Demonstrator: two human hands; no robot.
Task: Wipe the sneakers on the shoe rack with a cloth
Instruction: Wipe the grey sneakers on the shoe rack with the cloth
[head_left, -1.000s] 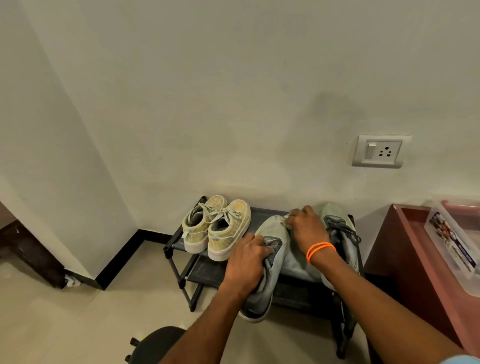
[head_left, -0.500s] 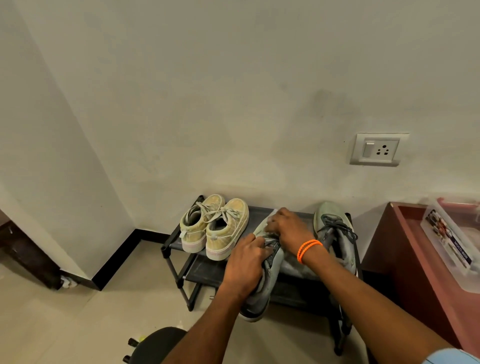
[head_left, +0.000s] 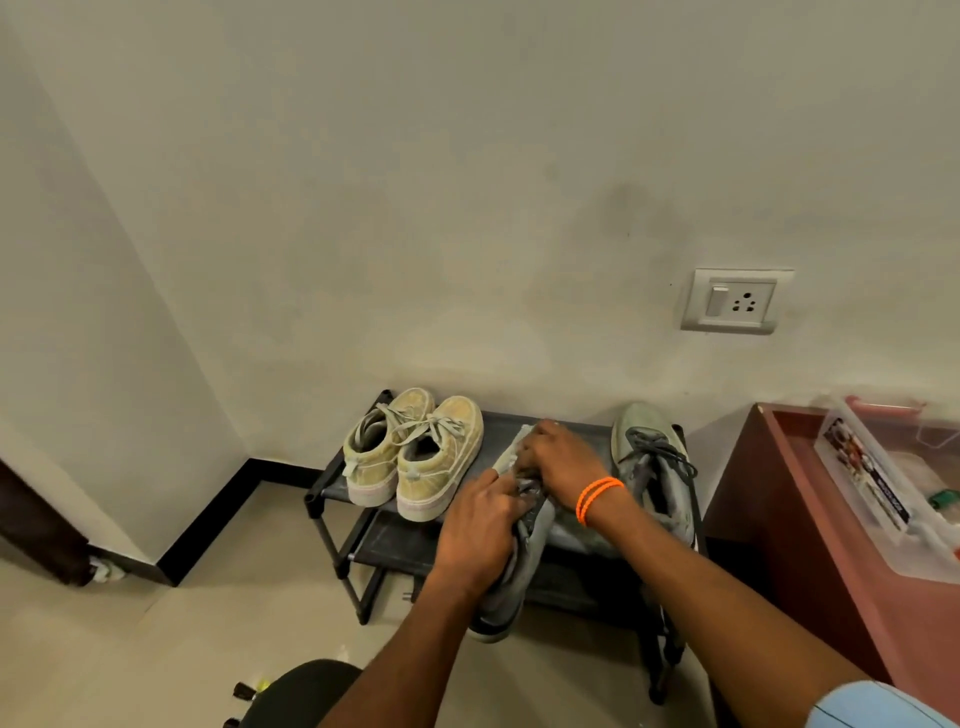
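- The left hand (head_left: 475, 525) had its grip closed around a grey sneaker (head_left: 511, 577), fingers curled over the collar, with the heel hanging out past the front edge of the rack (head_left: 332, 486).
- The right hand (head_left: 558, 457), an orange band (head_left: 597, 498) on its wrist, pressed a pale cloth (head_left: 511, 451) onto the front of that sneaker; its fingers were bent over the cloth, gripping it.
- The second grey sneaker (head_left: 654, 467) stood on the rack's top shelf at the right, just beside the right wrist, toe toward the wall.
- A beige pair (head_left: 413, 454) sat side by side on the left of the same shelf, laces tied, apart from both hands.
- A socket (head_left: 736, 300) was on the wall above; a reddish bench (head_left: 831, 519) at the right carried a clear box (head_left: 893, 499).
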